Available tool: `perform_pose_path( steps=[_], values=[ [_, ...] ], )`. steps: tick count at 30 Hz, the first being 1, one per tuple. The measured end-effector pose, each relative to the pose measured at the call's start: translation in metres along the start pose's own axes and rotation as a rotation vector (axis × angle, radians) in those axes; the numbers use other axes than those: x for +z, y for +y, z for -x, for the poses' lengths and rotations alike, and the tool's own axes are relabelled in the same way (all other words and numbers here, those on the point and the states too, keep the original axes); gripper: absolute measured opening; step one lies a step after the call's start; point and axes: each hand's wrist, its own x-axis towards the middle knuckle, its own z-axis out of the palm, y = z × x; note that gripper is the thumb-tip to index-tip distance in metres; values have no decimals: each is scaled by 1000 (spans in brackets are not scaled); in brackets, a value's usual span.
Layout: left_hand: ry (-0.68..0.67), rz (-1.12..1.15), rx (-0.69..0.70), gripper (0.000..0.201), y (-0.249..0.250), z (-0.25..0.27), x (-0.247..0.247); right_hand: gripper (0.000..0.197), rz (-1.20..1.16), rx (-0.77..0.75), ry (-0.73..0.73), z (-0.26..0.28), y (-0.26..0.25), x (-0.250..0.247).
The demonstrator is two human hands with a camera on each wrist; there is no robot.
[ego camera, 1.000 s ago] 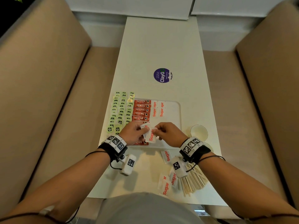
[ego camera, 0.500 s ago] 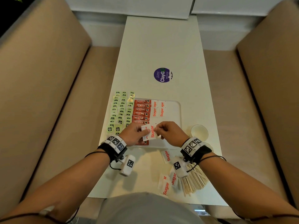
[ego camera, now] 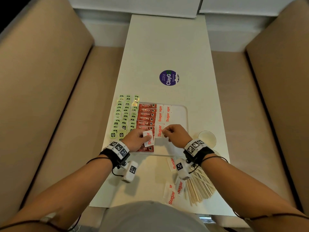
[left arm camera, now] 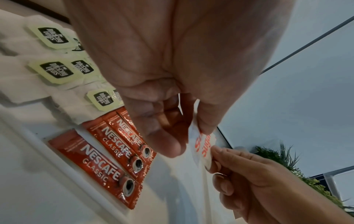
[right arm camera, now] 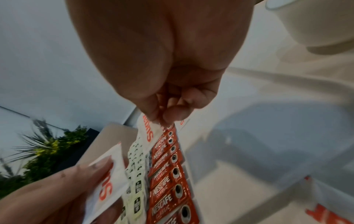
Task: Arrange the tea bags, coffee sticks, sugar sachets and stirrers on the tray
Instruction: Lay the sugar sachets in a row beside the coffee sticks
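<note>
Two bare hands over a white tray (ego camera: 181, 113) on a long white bench (ego camera: 167, 47), seen from the head. Left hand (ego camera: 135, 139) with thumb and curled fingers pinching a first sugar sachet (ego camera: 149, 141) above the tray's near left part. Right hand (ego camera: 175, 133) pinching a second sugar sachet (ego camera: 159, 131) by its edge, just beside the first, low over the tray. Farther back on the tray, a column of red coffee sticks (ego camera: 147, 114) and two laid sugar sachets (ego camera: 163, 113) touching its right side. Green-tagged tea bags (ego camera: 124, 114) in rows just left of the sticks; on the tray or beside it, impossible to tell. On the bench near the body, loose sugar sachets (ego camera: 170, 193) and a fan of wooden stirrers (ego camera: 199, 188). Cup (ego camera: 207, 138) right of the tray; round purple sticker (ego camera: 169, 77) farther up the bench.

From the left wrist: left hand (left arm camera: 172, 68) closed on its sachet, right hand (left arm camera: 258, 181) meeting it fingertip to paper, both sachets overlapping and hard to separate. Coffee sticks (left arm camera: 107, 163) and tea bags (left arm camera: 55, 71) lying flat below.

From the right wrist: right hand (right arm camera: 162, 60) clamped on the second sugar sachet (right arm camera: 149, 133), hanging above the coffee sticks (right arm camera: 168, 181). Left hand (right arm camera: 47, 197) gripping the first sugar sachet (right arm camera: 107, 181) over the tea bags (right arm camera: 134, 174). Cup (right arm camera: 316, 22) at upper right.
</note>
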Motion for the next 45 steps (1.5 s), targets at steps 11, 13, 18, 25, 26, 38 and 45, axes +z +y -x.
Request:
perform_pose_path(
  steps=[11, 13, 18, 25, 26, 38, 45],
  values=[
    [8, -16, -23, 16, -6, -3, -9, 36, 125, 226, 75, -59, 11, 11],
    [11, -6, -26, 15, -7, -4, -9, 35, 136, 251, 67, -63, 10, 12],
    [10, 9, -41, 16, -10, -4, -11, 22, 126, 277, 81, -69, 4, 14],
    [3, 23, -55, 17, -13, -6, -13, 20, 140, 299, 106, -78, 3, 17],
    [2, 20, -55, 17, -14, -6, -13, 22, 146, 300, 113, -79, 3, 17],
    [-2, 16, -49, 18, -18, -6, -16, 16, 151, 317, 114, -83, 4, 16],
    [-15, 13, -64, 19, -19, -7, -16, 17, 168, 317, 114, -82, 4, 16]
  ],
)
